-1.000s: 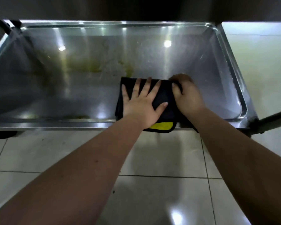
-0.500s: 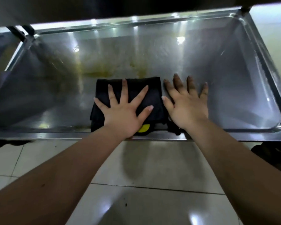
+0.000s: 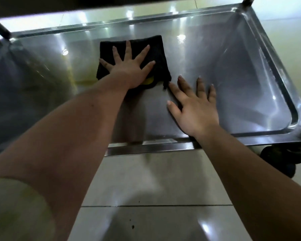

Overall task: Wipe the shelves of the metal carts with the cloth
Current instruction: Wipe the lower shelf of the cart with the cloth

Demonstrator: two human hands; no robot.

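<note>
– Residue (image 3: 73, 75), yellowish, shows on the metal just left of the cloth (image 3: 157, 49), doesn't it?
– It does, a dull smear on the shelf (image 3: 233, 70). On the cloth itself lies the left hand (image 3: 129, 68), fingers spread and straight, palm pressing it flat. Nothing is curled round it.
– And where does the cloth sit?
– On the cart's low shelf, toward the far rim. It is folded into a thick dark pad, with a yellow face (image 3: 149, 82) peeping out at its near edge by the wrist.
– How will it handle?
– Soft, light and limp, I'd judge. On polished steel it should slide easily, so it is best driven by downward pressure through the palm rather than by a pinch. A loose corner may drag or unfold.
– Right of the cloth?
– The right hand (image 3: 196, 108) lies flat on bare metal, fingers straight, holding nothing. Its forefinger tip is at the cloth's near right corner; whether it touches, I cannot tell.
– Farther right?
– The shelf's raised edge, then a black caster (image 3: 281, 160) below it on the tiled floor (image 3: 163, 180).
</note>
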